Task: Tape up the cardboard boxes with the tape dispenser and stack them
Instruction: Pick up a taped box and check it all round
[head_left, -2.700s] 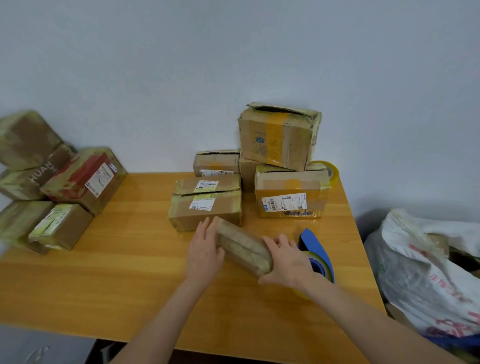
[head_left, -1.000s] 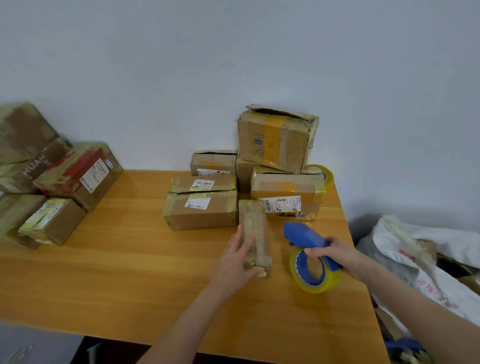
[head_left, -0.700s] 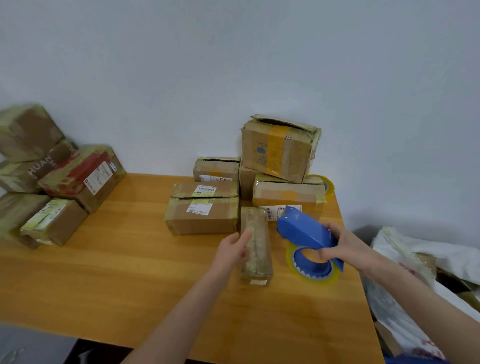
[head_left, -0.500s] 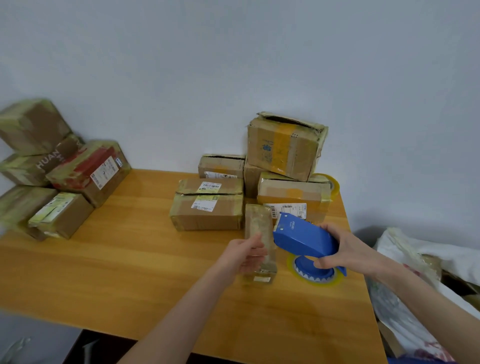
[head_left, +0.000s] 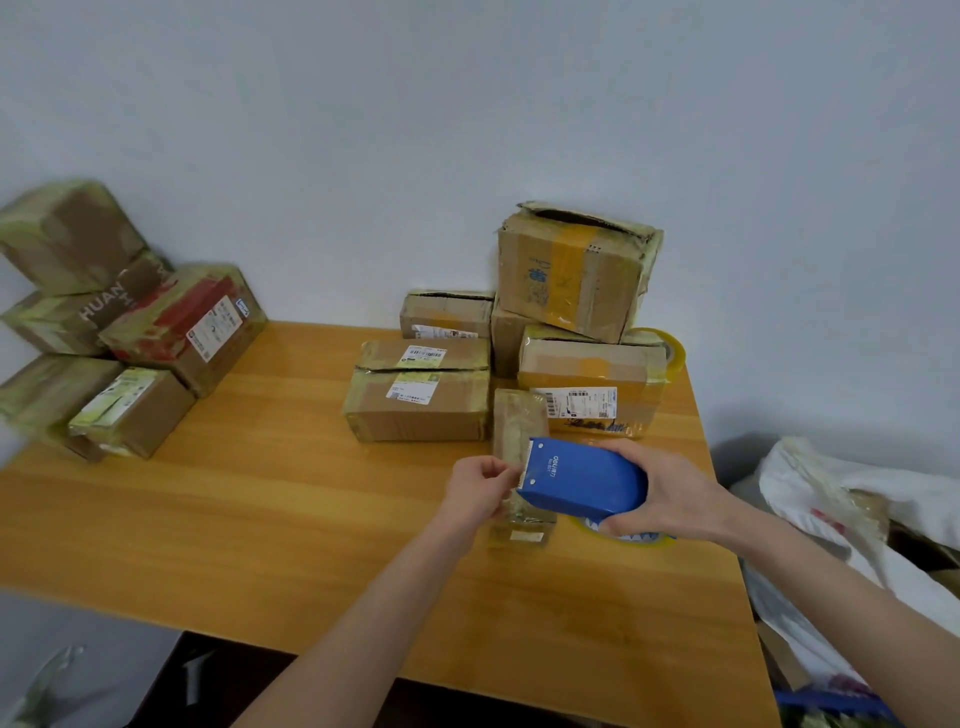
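Head view: the right hand grips the blue tape dispenser from its far side and holds it just above the narrow box. That box lies lengthwise on the table, directly under both hands. The left hand sits at the dispenser's toothed edge, with thumb and forefinger pinched on what looks to be the tape end. The clear film itself is too faint to make out.

To do this step well, the end should probably be drawn past the box's near edge and pressed down over that face. The dispenser can then run away from the body along the seam. The box is slim and looks light, so it may skate on the smooth wood; a flat left palm would pin it and help keep the strip centred.

The wooden table carries a cluster of worn boxes just beyond the hands, topped by a torn-lidded box. A spare tape roll lies beyond the right hand. Well to the left of the left hand is a pile of tape-wrapped boxes. A white bag slumps off the table to the right of the right hand, and the wall is plain and pale.
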